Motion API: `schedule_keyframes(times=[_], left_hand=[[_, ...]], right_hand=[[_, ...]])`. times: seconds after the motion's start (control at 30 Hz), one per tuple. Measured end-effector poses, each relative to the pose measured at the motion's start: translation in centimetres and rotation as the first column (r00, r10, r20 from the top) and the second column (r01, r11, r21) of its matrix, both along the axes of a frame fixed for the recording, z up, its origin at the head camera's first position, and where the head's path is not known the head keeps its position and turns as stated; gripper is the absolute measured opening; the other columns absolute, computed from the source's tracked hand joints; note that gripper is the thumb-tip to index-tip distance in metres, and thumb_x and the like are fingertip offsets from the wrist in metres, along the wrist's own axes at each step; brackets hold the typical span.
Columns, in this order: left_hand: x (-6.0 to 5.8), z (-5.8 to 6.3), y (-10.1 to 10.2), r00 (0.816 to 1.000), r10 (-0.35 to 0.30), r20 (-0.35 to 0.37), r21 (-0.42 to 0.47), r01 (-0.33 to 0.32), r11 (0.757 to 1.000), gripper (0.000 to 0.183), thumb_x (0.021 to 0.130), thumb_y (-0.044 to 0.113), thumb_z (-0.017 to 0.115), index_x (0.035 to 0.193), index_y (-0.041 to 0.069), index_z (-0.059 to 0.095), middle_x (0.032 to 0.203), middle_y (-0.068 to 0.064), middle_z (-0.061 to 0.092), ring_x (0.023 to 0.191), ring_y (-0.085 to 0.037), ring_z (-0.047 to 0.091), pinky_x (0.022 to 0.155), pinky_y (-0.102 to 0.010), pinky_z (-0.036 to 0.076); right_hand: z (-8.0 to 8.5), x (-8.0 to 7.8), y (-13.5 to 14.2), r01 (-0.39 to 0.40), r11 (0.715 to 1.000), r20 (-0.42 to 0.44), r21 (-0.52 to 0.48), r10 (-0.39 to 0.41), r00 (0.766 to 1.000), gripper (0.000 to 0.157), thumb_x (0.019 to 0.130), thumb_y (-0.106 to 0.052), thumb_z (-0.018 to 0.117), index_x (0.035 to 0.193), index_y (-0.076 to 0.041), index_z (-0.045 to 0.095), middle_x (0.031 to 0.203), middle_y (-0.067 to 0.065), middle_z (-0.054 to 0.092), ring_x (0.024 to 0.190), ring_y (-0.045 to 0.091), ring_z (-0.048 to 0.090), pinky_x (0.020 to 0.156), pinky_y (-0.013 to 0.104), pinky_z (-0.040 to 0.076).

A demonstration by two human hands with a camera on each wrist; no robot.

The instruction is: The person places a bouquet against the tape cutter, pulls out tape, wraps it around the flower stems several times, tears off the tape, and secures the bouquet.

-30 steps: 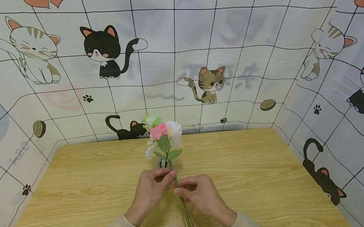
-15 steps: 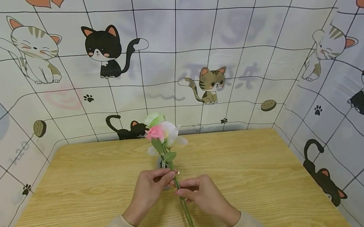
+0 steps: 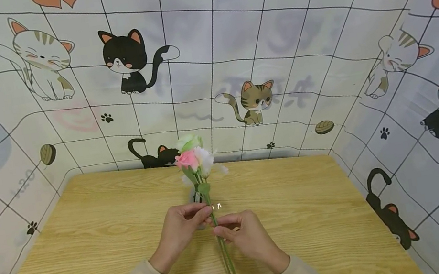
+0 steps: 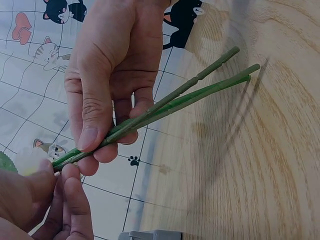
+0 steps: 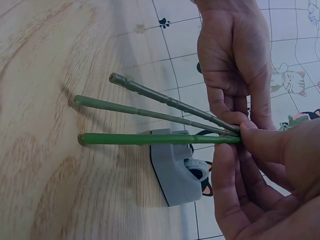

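Upright between both hands stands a bunch of artificial flowers (image 3: pixel 190 159), with a pink rose, white blossoms and a pale green bloom. My left hand (image 3: pixel 181 228) pinches the green stems (image 5: pixel 165 139) just below the leaves. Slightly lower, my right hand (image 3: pixel 247 236) holds the same stems between thumb and fingers. In the right wrist view, three stem ends spread apart below the grip, over the table. Small shiny glints (image 3: pixel 219 206) show beside the left fingertips. A grey tape dispenser (image 5: pixel 175 170) with a tape roll stands behind the bunch, partly hidden in the head view.
The wooden table (image 3: pixel 103 224) meets a cat-printed cloth backdrop (image 3: pixel 197 53) at its back, with more of the cloth along both sides. A bright light reflection lies near the front of the tabletop.
The bunch has turned in the fingers: the pink rose has shifted a little left and the white blossom faces differently. Shiny glints now show beside the left fingertips. Both hands keep nearly the same place.
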State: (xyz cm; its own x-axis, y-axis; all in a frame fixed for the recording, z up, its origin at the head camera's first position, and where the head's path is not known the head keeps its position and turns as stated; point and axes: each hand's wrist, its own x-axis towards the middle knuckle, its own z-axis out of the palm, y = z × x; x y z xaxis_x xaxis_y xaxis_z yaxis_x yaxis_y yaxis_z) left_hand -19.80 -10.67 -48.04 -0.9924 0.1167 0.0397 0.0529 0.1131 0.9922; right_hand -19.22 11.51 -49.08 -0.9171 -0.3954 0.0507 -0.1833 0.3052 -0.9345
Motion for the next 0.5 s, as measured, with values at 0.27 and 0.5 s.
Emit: schedule_keyframes(times=[0.27, 0.5], left_hand=[[0.0, 0.04, 0.27, 1.0, 0.017, 0.01, -0.011, -0.017, 1.0, 0.028, 0.108, 0.026, 0.086, 0.119, 0.0, 0.089, 0.104, -0.013, 0.089, 0.094, -0.02, 0.086, 0.093, -0.041, 0.074], [0.0, 0.07, 0.22, 1.0, 0.003, 0.008, -0.036, -0.003, 0.999, 0.031, 0.112, 0.024, 0.082, 0.126, -0.003, 0.087, 0.107, -0.015, 0.09, 0.102, -0.029, 0.088, 0.095, -0.044, 0.073]], right_hand=[[0.0, 0.08, -0.14, 0.03, 0.999, -0.056, 0.034, -0.028, 0.998, 0.027, 0.107, -0.016, 0.087, 0.127, 0.002, 0.087, 0.117, 0.018, 0.089, 0.09, 0.019, 0.085, 0.076, 0.036, 0.073], [-0.25, -0.02, -0.39, 0.038, 0.999, -0.05, 0.031, -0.037, 0.998, 0.026, 0.106, -0.016, 0.088, 0.125, 0.003, 0.087, 0.112, 0.016, 0.089, 0.089, 0.016, 0.083, 0.074, 0.033, 0.073]])
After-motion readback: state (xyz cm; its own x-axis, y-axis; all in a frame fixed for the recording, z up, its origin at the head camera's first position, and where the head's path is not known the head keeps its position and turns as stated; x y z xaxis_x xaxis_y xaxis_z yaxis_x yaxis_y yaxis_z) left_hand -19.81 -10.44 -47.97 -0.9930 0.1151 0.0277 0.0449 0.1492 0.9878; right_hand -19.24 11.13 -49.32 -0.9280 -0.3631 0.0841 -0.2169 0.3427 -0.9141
